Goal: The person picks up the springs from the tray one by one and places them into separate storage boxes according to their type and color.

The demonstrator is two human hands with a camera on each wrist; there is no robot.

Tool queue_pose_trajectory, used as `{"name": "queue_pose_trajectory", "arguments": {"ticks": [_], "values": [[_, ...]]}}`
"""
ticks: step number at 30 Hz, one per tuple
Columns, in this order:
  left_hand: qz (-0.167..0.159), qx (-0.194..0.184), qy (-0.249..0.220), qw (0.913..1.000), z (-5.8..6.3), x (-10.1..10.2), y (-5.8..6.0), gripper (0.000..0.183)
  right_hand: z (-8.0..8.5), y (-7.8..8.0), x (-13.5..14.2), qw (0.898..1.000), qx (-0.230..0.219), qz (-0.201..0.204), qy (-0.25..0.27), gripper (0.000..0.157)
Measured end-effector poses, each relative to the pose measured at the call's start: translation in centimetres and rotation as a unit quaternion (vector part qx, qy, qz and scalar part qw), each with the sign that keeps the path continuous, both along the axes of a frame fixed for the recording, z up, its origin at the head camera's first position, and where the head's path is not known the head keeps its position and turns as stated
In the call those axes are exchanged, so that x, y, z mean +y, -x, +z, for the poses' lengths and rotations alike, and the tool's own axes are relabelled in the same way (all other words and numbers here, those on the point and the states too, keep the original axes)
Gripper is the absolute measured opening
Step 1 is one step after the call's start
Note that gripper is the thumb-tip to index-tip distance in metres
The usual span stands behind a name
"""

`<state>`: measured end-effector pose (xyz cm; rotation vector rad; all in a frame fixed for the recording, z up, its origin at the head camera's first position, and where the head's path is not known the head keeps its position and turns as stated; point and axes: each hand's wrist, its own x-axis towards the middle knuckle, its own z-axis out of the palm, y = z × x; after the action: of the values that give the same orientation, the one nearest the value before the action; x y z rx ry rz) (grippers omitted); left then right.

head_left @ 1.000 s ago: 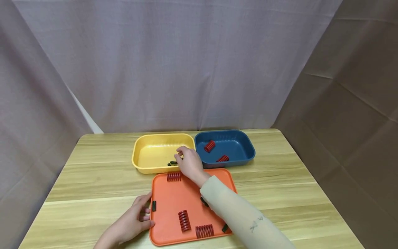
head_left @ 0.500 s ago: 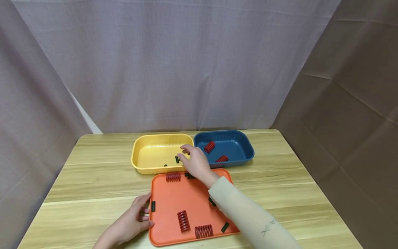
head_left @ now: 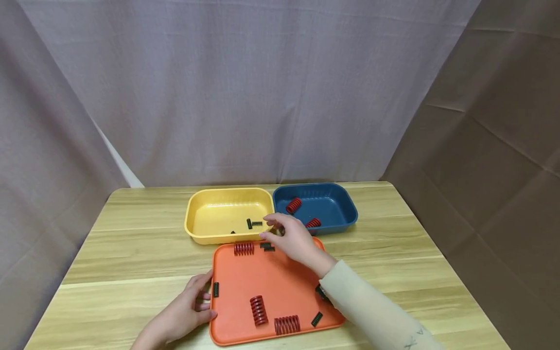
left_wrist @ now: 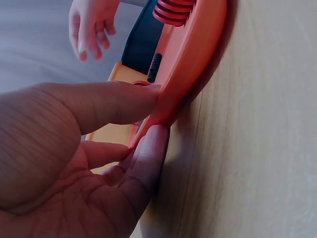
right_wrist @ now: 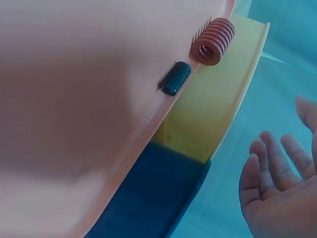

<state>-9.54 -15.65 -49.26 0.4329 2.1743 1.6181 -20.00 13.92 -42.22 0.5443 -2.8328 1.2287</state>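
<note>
My left hand [head_left: 185,306] grips the left edge of an orange tray [head_left: 238,287], its thumb and a finger at the rim in the left wrist view. Red coil springs [head_left: 259,311] and smaller dark coil springs [head_left: 317,319] lie on the tray. My right hand [head_left: 297,240], its fingers loosely bent with nothing between them, hangs over the tray's far edge near the bins. Behind the tray, a yellow bin [head_left: 214,214] has a few small dark springs [head_left: 249,223] in it. Two red springs [head_left: 294,205] lie in a blue bin [head_left: 330,209].
The two bins stand side by side toward the back of a wooden table [head_left: 131,243]. Grey cloth [head_left: 210,97] hangs behind the table, with darker cloth [head_left: 494,146] on the right. My right sleeve [head_left: 367,306] covers part of the tray's right side.
My right hand has drawn back from the yellow bin, toward me and to the right, uncovering small dark springs in the bin and at the tray's far edge. The left hand stays put.
</note>
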Motion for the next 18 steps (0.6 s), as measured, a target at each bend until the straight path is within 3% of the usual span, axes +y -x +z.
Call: {"name": "queue_pose_trajectory", "arguments": {"ticks": [4, 11, 18], "values": [[0.0, -0.009, 0.003, 1.0, -0.1, 0.0, 0.0, 0.092, -0.3, -1.3, 2.1, 1.0, -0.011, 0.016, 0.007, 0.049], [-0.006, 0.0, 0.02, 0.9998, -0.1, -0.1, 0.0, 0.092, -1.2, -4.2, 7.0, 0.999, -0.017, 0.032, -0.041, 0.051], [-0.007, -0.006, 0.019, 0.9998, 0.0, -0.2, 0.1, 0.092, -1.9, -6.6, 11.1, 0.997, -0.056, 0.017, -0.05, 0.05]]}}
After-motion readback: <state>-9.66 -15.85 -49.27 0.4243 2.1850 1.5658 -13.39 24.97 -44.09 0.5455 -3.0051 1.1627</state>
